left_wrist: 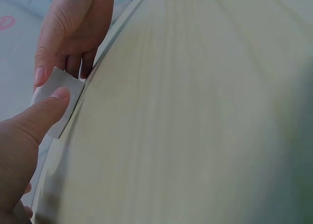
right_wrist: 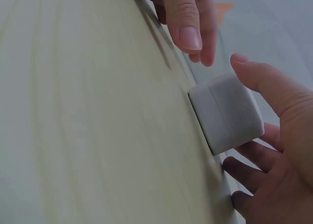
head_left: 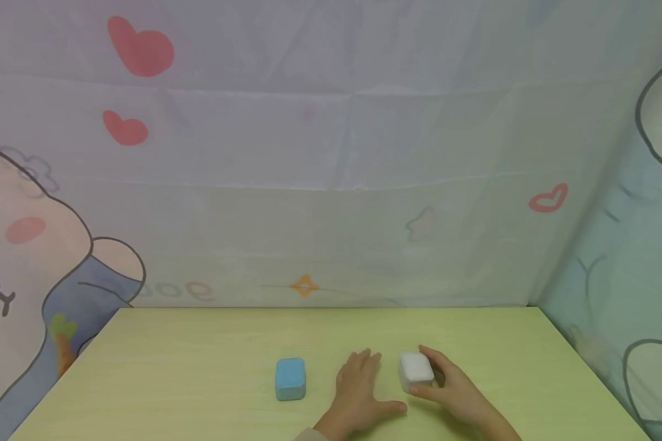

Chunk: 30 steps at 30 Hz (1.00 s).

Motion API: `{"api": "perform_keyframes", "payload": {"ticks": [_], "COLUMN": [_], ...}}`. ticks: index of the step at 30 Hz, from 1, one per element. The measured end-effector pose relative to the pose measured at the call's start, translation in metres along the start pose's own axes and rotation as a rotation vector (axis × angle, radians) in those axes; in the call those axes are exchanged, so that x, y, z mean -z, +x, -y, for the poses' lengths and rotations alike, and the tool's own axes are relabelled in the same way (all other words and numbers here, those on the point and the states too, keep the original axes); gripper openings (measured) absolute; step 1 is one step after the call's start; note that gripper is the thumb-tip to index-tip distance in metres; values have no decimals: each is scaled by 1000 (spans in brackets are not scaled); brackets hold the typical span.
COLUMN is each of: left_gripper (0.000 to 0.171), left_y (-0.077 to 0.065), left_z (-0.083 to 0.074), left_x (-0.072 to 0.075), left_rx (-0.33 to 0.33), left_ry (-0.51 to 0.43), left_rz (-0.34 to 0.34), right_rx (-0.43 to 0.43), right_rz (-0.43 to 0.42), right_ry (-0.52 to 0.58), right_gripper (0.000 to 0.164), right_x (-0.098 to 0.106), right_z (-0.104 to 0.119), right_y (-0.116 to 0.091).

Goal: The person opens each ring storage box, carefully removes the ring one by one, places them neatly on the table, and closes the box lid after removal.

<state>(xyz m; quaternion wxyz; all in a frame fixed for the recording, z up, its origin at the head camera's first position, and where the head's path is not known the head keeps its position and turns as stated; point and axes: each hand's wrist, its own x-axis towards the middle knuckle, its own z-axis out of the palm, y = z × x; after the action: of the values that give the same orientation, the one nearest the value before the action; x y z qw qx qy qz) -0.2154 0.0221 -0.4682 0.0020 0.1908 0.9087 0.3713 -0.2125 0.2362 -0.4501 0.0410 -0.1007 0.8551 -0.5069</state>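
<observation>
A white rounded block (head_left: 416, 371) rests on the table right of centre. My right hand (head_left: 460, 392) holds it from the right, thumb at its near side and a finger round its far side. In the right wrist view the white block (right_wrist: 227, 115) sits between that thumb and the fingers below. My left hand (head_left: 358, 392) is spread low over the table, left of the white block, its thumb pointing toward it with nothing gripped. In the left wrist view the left thumb (left_wrist: 41, 114) overlaps the block. Left of that hand stands a blue rounded block (head_left: 290, 379).
The pale yellow-green table (head_left: 198, 349) ends at a back edge against a hanging cloth (head_left: 331, 233) printed with hearts and a cartoon animal. More printed cloth (head_left: 618, 294) hangs along the right side.
</observation>
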Motion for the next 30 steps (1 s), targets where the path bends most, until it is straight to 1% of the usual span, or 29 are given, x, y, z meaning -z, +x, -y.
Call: {"api": "perform_keyframes", "payload": {"ticks": [6,9,18,21,25,30], "left_gripper": [94,92,83,77,68,63], "left_y": [4,7,9,10,10,10], "left_z": [-1,-2,-9,-9,-12,-13], "left_x": [-5,-7,-9,-10,-10,-12], "left_rx": [-13,-18,-9,-13,-34,-39], "left_ry": [35,49,45,48,59,88], "left_rz": [-11,-6,21,19,1,-18], "right_rx": [-1,1,-9,11,41,46], "right_rz": [5,6,9,13,23,13], "right_ry": [0,0,5,-1,-1,-14], "right_gripper": [82,81,78,76,73,70], "right_x": [2,2,4,4,4,3], "right_z": [-1,-3,-8,-8,-9,-8], "right_y": [0,1,3,3,4,2]}}
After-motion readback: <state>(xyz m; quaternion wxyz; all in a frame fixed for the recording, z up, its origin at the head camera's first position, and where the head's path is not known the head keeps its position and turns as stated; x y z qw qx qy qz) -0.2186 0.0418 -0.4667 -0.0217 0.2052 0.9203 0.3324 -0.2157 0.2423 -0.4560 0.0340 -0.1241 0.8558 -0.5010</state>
